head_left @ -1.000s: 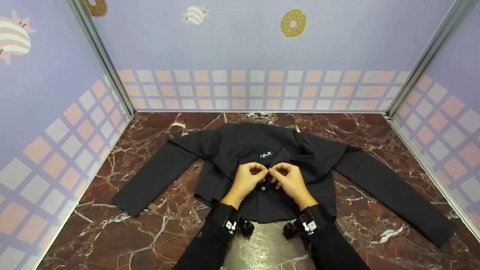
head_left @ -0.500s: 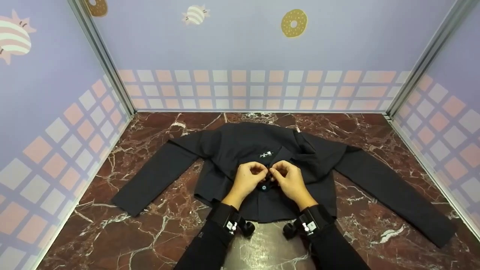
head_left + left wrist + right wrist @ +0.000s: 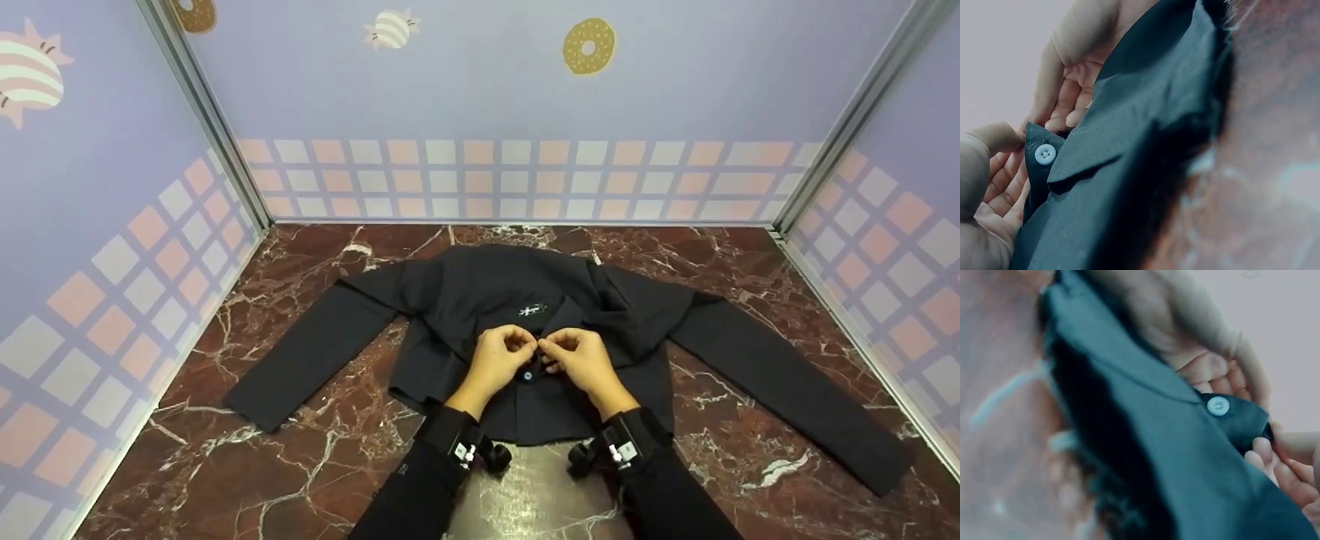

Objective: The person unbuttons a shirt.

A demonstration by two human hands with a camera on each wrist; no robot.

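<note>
A black long-sleeved shirt lies spread on the marble tabletop. At its middle, my left hand and right hand meet, each pinching the dark cloth between thumb and fingers. The two sets of fingertips almost touch. A pale round button sits on a pointed flap of cloth just beside the pinching fingers. The right wrist view has the same button by the fold, in plain sight. What lies directly between the fingertips is mostly hidden.
Both shirt sleeves stretch outward, the left sleeve and the right sleeve. A small white emblem shows on the cloth above the hands. Patterned panels wall the tabletop at the back and both sides.
Both hands stay at the same spot on the shirt. The fingertips shift only slightly, the right hand's fingers dipping a little.
</note>
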